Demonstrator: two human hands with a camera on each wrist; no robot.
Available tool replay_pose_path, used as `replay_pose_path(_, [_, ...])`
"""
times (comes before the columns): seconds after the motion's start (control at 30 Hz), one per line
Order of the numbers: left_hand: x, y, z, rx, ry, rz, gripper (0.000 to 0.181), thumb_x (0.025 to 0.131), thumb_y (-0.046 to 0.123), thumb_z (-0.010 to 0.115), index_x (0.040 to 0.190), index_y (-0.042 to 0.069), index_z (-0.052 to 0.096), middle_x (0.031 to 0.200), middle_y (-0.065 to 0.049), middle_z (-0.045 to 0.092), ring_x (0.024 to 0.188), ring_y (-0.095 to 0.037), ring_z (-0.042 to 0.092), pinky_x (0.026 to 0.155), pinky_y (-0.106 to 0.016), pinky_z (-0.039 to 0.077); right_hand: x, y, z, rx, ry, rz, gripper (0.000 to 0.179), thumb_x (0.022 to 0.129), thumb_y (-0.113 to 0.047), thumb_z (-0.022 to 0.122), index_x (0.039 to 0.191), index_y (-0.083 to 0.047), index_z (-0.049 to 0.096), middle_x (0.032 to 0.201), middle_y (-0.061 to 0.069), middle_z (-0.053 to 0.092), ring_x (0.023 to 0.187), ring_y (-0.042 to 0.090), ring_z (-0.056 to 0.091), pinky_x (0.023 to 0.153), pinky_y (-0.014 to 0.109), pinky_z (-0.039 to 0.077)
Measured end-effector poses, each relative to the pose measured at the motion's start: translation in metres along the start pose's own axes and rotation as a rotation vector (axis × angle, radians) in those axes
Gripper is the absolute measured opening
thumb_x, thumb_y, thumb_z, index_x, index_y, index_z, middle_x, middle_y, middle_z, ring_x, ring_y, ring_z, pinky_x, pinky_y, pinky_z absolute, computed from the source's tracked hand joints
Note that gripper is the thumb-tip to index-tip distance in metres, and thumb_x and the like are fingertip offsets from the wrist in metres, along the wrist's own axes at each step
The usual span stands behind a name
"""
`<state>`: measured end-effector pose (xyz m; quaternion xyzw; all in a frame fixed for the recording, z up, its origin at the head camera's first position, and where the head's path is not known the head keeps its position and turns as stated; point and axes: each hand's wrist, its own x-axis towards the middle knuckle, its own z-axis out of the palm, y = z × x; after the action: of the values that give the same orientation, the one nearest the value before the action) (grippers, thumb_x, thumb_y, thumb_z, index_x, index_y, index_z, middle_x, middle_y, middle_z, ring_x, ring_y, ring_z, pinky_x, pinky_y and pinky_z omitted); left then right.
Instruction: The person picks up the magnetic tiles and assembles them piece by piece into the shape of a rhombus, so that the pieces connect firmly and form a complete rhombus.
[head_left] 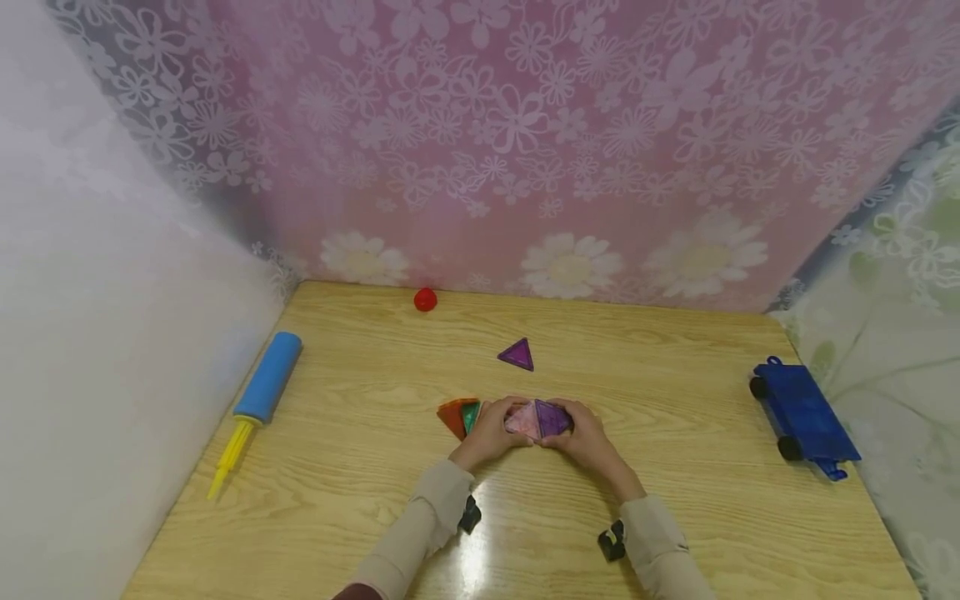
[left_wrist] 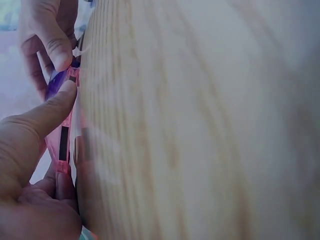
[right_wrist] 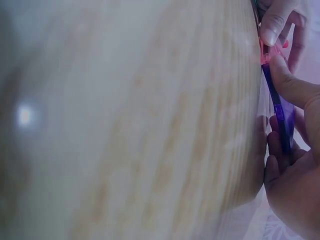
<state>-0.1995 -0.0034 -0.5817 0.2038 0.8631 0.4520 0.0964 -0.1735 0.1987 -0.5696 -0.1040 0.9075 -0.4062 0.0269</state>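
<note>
Over the middle of the table, my left hand (head_left: 489, 435) grips a pink translucent triangular magnetic tile (head_left: 524, 420) by its edges. My right hand (head_left: 592, 439) pinches a purple triangular magnetic tile (head_left: 552, 419) between thumb and fingers. The two tiles meet edge to edge. In the left wrist view the thumb presses along the side of the pink tile (left_wrist: 61, 145), just off the tabletop; the right wrist view has the purple tile (right_wrist: 286, 122) tilted on edge. Left of the left hand lie an orange tile (head_left: 453, 417) and a green tile (head_left: 470, 414), partly hidden.
Another purple triangular tile (head_left: 519, 355) lies beyond the hands. A small red round object (head_left: 425, 300) sits at the table's back edge. To the left is a blue hand pump (head_left: 272, 377) with yellow nozzle; a blue wheeled toy (head_left: 808, 415) stands at right. Floral fabric (head_left: 480, 150) hangs behind.
</note>
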Motion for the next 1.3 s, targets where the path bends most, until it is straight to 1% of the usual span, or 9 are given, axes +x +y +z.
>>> replay_pose_path(0.13, [-0.001, -0.002, -0.001, -0.014, -0.025, -0.011, 0.061, 0.075, 0.025, 0.082, 0.13, 0.019, 0.057, 0.118, -0.002, 0.063, 0.104, -0.018, 0.044, 0.089, -0.031, 0.039, -0.001, 0.001, 0.001, -0.014, 0.012, 0.013, 0.067, 0.068, -0.023, 0.085, 0.126, -0.001, 0.058, 0.118, 0.021, 0.055, 0.112, 0.038, 0.046, 0.096, 0.053, 0.034])
replay_pose_path(0.27, [-0.002, -0.005, -0.002, -0.046, -0.047, -0.021, 0.062, 0.076, 0.03, 0.081, 0.132, 0.023, 0.056, 0.127, 0.0, 0.059, 0.108, -0.018, 0.043, 0.094, -0.035, 0.04, -0.002, 0.001, 0.002, -0.036, 0.014, 0.037, 0.069, 0.066, -0.025, 0.086, 0.125, -0.002, 0.059, 0.113, 0.018, 0.053, 0.109, 0.036, 0.043, 0.093, 0.049, 0.035])
replay_pose_path(0.37, [-0.002, -0.009, -0.001, -0.067, -0.058, -0.027, 0.062, 0.077, 0.032, 0.08, 0.133, 0.025, 0.056, 0.131, 0.001, 0.057, 0.109, -0.017, 0.043, 0.096, -0.036, 0.039, -0.002, 0.001, 0.002, -0.061, 0.01, 0.035, 0.069, 0.066, -0.025, 0.086, 0.125, -0.001, 0.06, 0.11, 0.017, 0.053, 0.106, 0.035, 0.043, 0.09, 0.048, 0.034])
replay_pose_path(0.5, [-0.003, -0.011, 0.0, -0.074, -0.059, -0.031, 0.062, 0.077, 0.033, 0.079, 0.133, 0.025, 0.056, 0.127, -0.001, 0.058, 0.109, -0.018, 0.044, 0.095, -0.037, 0.04, -0.002, 0.001, 0.003, -0.069, 0.001, 0.033, 0.069, 0.066, -0.024, 0.086, 0.125, 0.001, 0.059, 0.109, 0.017, 0.053, 0.105, 0.035, 0.043, 0.09, 0.049, 0.034])
replay_pose_path(0.77, [-0.002, -0.006, -0.002, -0.073, -0.055, 0.005, 0.065, 0.077, 0.034, 0.079, 0.136, 0.021, 0.054, 0.127, -0.003, 0.059, 0.109, -0.018, 0.045, 0.095, -0.036, 0.039, -0.001, 0.002, 0.001, -0.079, 0.0, 0.031, 0.068, 0.067, -0.027, 0.085, 0.125, -0.001, 0.06, 0.108, 0.015, 0.053, 0.105, 0.035, 0.043, 0.09, 0.049, 0.033])
replay_pose_path(0.93, [-0.003, -0.004, -0.004, -0.083, -0.075, -0.014, 0.066, 0.079, 0.034, 0.078, 0.138, 0.02, 0.052, 0.128, -0.003, 0.058, 0.11, -0.018, 0.044, 0.095, -0.036, 0.038, 0.0, 0.002, 0.001, -0.085, 0.0, 0.029, 0.069, 0.066, -0.027, 0.086, 0.124, 0.0, 0.061, 0.108, 0.015, 0.053, 0.104, 0.035, 0.044, 0.089, 0.049, 0.033])
replay_pose_path(1.03, [-0.004, -0.004, -0.004, -0.085, -0.081, -0.034, 0.066, 0.079, 0.034, 0.077, 0.139, 0.022, 0.051, 0.127, -0.001, 0.058, 0.109, -0.017, 0.043, 0.095, -0.036, 0.038, 0.002, 0.001, 0.002, -0.083, -0.019, 0.036, 0.071, 0.067, -0.03, 0.085, 0.127, -0.001, 0.059, 0.109, 0.015, 0.053, 0.106, 0.035, 0.043, 0.09, 0.051, 0.033])
replay_pose_path(1.13, [-0.005, -0.005, -0.005, -0.079, -0.08, -0.036, 0.066, 0.08, 0.034, 0.076, 0.139, 0.022, 0.05, 0.125, -0.001, 0.059, 0.11, -0.017, 0.043, 0.096, -0.037, 0.037, 0.003, 0.002, 0.0, -0.069, -0.037, 0.042, 0.073, 0.07, -0.033, 0.084, 0.13, -0.003, 0.056, 0.114, 0.016, 0.054, 0.109, 0.036, 0.044, 0.093, 0.052, 0.034])
replay_pose_path(1.3, [-0.003, -0.004, -0.004, -0.049, -0.08, -0.022, 0.066, 0.079, 0.034, 0.076, 0.139, 0.021, 0.051, 0.12, -0.001, 0.06, 0.109, -0.017, 0.044, 0.096, -0.035, 0.037, 0.009, 0.001, -0.005, 0.012, -0.018, 0.056, 0.068, 0.08, -0.031, 0.076, 0.135, -0.002, 0.05, 0.122, 0.02, 0.054, 0.114, 0.037, 0.045, 0.096, 0.054, 0.037])
